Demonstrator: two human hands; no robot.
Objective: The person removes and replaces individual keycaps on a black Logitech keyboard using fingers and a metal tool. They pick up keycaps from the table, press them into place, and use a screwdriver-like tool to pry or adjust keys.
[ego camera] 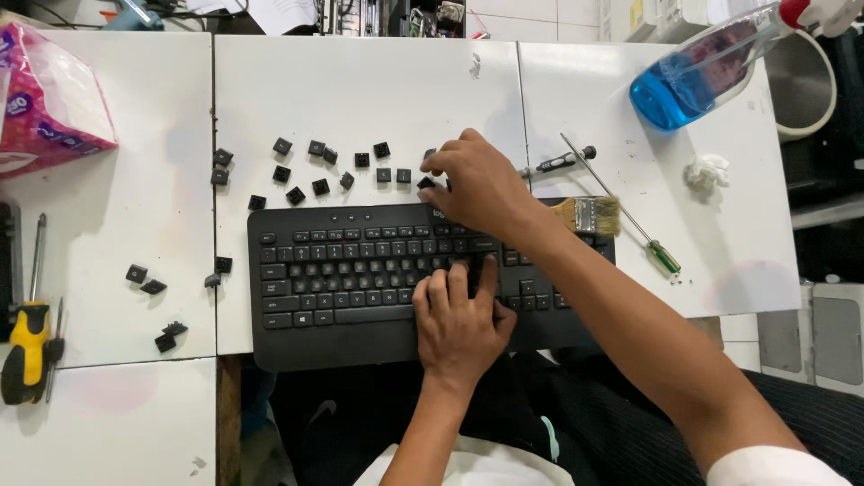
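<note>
A black keyboard (351,279) lies on the white table (360,90) in front of me. My left hand (459,319) rests flat on its right middle part, fingers spread over the keys, holding it down. My right hand (477,184) reaches over the keyboard's top edge, and its fingertips pinch a small black keycap (427,183). Several loose black keycaps (315,171) lie scattered on the table just beyond the keyboard.
More keycaps (153,288) lie at the left. A yellow-handled screwdriver (27,346) is at the far left and a pink tissue pack (45,94) at the top left. A paintbrush (589,214), a green-handled screwdriver (630,220), a crumpled tissue (706,171) and a blue spray bottle (702,67) sit at the right.
</note>
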